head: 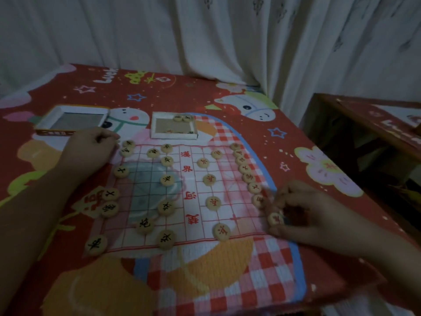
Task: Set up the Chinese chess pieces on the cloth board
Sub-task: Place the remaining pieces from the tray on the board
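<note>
White curtain (205, 30) behind; worktop (227, 92) under a red cartoon-print cover. Centre: the cloth board (227, 160), with black-lettered pieces (167, 179) on its left half and red-lettered pieces (209, 179) on its right, some lined along the right edge. My right hand (303, 213) pinches one red piece (275, 218) at that line's near end. My left hand (95, 147), fingers curled, sits at the far left corner; whether it holds anything I cannot tell. Beyond the board: open box (157, 133), lid (45, 128).
</note>
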A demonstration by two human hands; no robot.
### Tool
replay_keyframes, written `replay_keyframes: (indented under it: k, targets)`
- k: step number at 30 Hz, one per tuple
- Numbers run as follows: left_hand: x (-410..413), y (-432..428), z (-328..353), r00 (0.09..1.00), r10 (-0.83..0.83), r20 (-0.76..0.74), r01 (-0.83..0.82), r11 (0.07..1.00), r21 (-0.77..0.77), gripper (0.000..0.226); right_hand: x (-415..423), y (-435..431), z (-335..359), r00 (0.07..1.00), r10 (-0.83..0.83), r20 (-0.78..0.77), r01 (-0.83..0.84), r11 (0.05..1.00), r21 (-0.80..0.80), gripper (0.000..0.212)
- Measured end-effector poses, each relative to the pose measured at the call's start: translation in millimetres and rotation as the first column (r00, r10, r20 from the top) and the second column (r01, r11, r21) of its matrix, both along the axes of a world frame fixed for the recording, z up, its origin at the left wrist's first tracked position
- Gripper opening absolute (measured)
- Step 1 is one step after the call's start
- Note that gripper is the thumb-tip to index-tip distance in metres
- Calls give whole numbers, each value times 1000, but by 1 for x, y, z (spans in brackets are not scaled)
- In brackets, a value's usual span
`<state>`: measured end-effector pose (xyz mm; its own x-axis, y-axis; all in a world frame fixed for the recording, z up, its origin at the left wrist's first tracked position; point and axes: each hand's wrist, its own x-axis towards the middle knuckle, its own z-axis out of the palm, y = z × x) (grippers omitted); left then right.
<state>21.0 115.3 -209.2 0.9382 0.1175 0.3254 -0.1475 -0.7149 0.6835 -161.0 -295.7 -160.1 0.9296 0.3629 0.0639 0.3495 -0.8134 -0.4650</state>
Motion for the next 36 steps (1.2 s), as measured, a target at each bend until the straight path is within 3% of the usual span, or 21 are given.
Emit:
replay_keyframes:
  k: [5,11,16,25,32,36]
  targets:
    - [-5,-3,3,1000,5,8,-5,1000,-13,22,-11,1,-15,1000,-11,-19,11,1000,5,21]
    - [-6,-2,4,1000,1,-9,-1,1000,-31,23,-12,-7,-14,990,-98,-105,110,988,111,42]
    - [-5,-1,5,1000,5,-9,-5,999,-32,23,-8,-15,-12,979,-114,-170,139,980,140,41]
    - [-5,-3,5,1000,26,-11,-27,999,-44,23,-9,-14,-9,987,-103,-124,123,978,167,33]
    - [-5,-4,5,1000,27,-15,-27,999,-45,24,-12,-11,-3,988,25,-155,-37,996,-78,41]
    - [-4,-1,4,1000,15,-19,-16,999,-51,24,-15,-10,0,987,39,-155,-52,995,-86,39]
